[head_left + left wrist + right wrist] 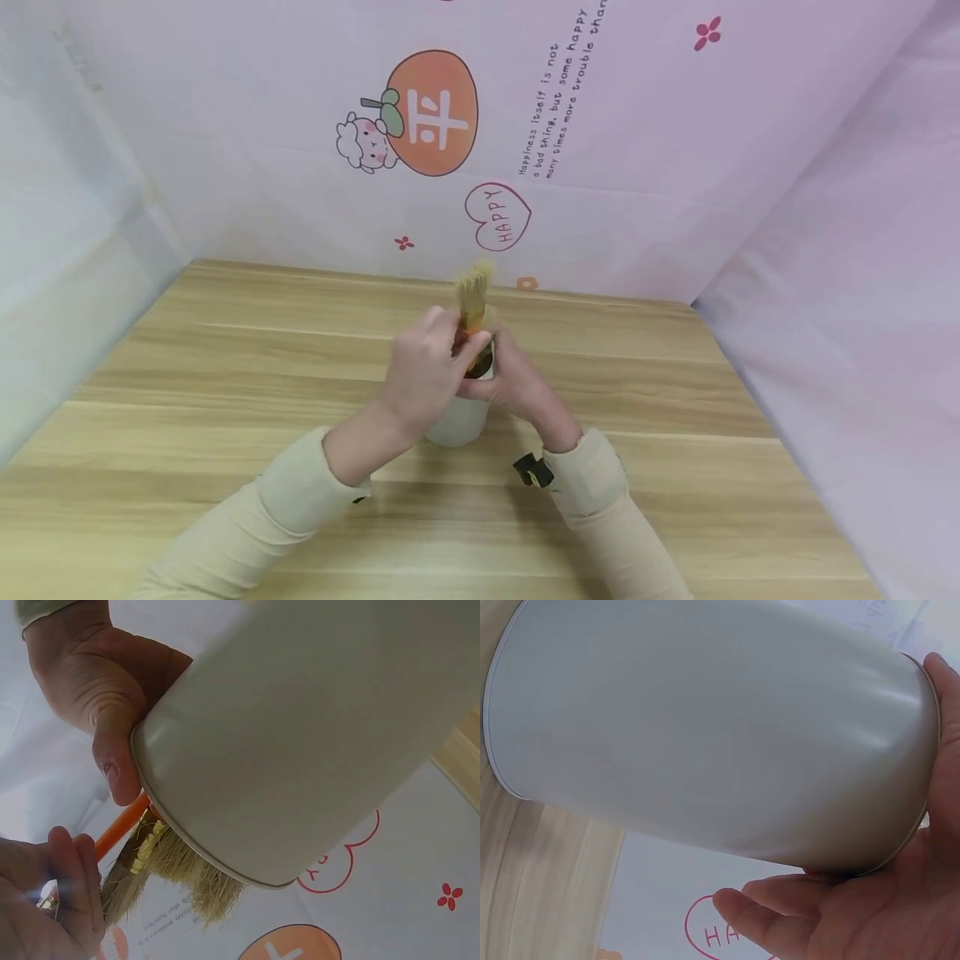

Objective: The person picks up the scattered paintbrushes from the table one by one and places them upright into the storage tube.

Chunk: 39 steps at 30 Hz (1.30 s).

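Observation:
A smooth white cylindrical container (457,422) is between both hands, its open mouth at the top and brush bristles (214,889) showing at its rim. The right hand (521,385) grips the container near the rim, thumb on the near side. In the right wrist view, its fingers (780,930) reach past the edge, and the container wall (705,735) fills most of the picture. At the mouth, the left hand (422,367) pinches a paintbrush (472,293) with pale bristles pointing up and an orange part below. An orange handle (120,825) leads to the left fingers. The container's inside is mostly hidden.
Light wood-grain table (247,367) lies under the hands. A white printed sheet (615,167) rises behind it, with white sheets at both sides. A small black strap piece (534,471) juts from the right cuff.

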Available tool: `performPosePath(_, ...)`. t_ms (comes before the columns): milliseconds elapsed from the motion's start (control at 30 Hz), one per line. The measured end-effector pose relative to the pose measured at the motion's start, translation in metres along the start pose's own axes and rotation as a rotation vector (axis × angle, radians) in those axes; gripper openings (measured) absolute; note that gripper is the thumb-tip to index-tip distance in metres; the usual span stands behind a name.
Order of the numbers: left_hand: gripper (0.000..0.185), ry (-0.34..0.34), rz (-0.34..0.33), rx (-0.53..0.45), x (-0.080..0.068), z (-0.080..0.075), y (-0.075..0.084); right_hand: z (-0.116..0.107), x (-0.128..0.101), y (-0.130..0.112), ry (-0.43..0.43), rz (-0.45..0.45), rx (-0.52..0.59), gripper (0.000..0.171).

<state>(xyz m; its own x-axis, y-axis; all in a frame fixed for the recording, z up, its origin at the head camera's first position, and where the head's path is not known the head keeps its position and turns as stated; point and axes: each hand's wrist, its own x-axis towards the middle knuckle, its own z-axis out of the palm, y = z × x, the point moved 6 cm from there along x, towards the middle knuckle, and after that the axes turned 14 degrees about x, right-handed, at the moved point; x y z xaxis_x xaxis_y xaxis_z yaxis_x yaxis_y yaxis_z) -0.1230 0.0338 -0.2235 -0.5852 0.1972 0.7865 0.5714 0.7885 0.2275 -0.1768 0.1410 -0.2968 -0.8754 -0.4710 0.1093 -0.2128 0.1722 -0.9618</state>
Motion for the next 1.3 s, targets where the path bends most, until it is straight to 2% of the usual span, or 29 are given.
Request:
performPosePath(167,0.026,-0.043,-0.007,0.024,0.000,0.002,-0.001,0.001,-0.002,0.001,0.012,0.025,0.011,0.062)
performPosePath(400,0.028,-0.114,-0.001,0.065,-0.002,0.009,-0.002,0.000,-0.002,0.002,0.023,0.013,-0.014,0.069)
performPosePath(733,0.036,-0.150,0.010,0.117,-0.004,0.014,-0.003,-0.001,-0.003,0.002,0.027,0.010,-0.002,0.077)
performPosePath(833,0.039,-0.151,0.013,0.122,-0.006,0.015,-0.003,-0.001,-0.004,0.003,0.027,0.033,0.019,0.078)
performPosePath(967,0.038,-0.146,0.000,0.081,-0.008,0.013,-0.003,-0.001,-0.004,0.005,0.026,0.047,0.027,0.076)
performPosePath(1200,0.035,-0.180,-0.029,0.055,-0.010,0.007,-0.005,0.001,-0.002,0.001,0.008,-0.030,0.060,0.066)
performPosePath(1300,0.035,-0.110,0.018,0.073,-0.011,-0.001,-0.005,0.002,-0.001,-0.001,0.002,-0.065,0.052,0.069)
